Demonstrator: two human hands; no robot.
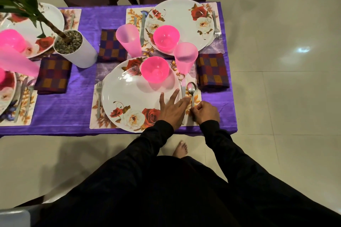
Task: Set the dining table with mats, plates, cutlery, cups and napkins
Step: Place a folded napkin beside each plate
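The near place setting has a floral mat [195, 121], a white rose-patterned plate [129, 97] with a pink bowl [155, 72] on it, a fork [99, 97] on the left, a knife [183, 88] and a spoon [191, 90] on the right. A pink cup [185, 59] and a checked napkin [212, 72] stand beyond. My left hand [171, 108] lies spread on the plate's right edge, a fingertip touching the knife. My right hand [206, 112] is curled and pinches the spoon's handle.
A second setting [180, 22] with plate, pink bowl [166, 37], pink cup [128, 39], cutlery and napkin [111, 46] lies across the purple cloth. A white plant pot [73, 48] stands left of centre. More settings sit at the left edge. Dark chairs stand behind the table.
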